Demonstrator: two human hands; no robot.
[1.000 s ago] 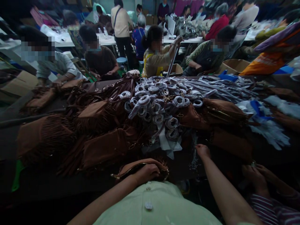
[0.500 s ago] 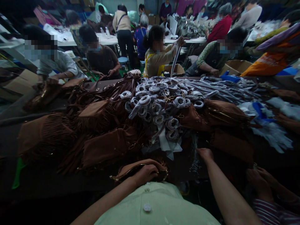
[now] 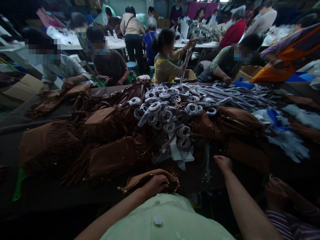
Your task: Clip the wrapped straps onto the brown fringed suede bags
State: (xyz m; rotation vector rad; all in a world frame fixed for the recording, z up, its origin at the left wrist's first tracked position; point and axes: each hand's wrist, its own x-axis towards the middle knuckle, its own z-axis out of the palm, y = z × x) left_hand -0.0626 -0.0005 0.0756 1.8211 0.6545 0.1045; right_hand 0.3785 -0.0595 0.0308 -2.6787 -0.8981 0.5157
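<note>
My left hand (image 3: 157, 185) is closed over the near edge of a brown fringed handbag (image 3: 143, 176), whose gold-coloured zip opening faces me. The bag lies against the table's front edge, close to my shirt. To the right, my right hand (image 3: 224, 164) is held over the dark tabletop with its thumb and fingers pinched together. Anything between those fingertips is too small to make out. Just left of it lies a bundle of thin clear plastic strands (image 3: 207, 166), apart from the fingers. Beyond both hands is a heap of wrapped, coiled straps (image 3: 170, 115).
More brown fringed bags (image 3: 110, 155) lie at left and right. A green-handled tool (image 3: 18, 188) rests at far left. White gloves or wrapping (image 3: 287, 140) lie at right. A co-worker's hands (image 3: 276, 191) are close on my right; other people sit across the table.
My right hand has moved slightly right, away from the clear strands. My left hand stays on the handbag. Across the table, a co-worker's raised hands have shifted with a strap.
</note>
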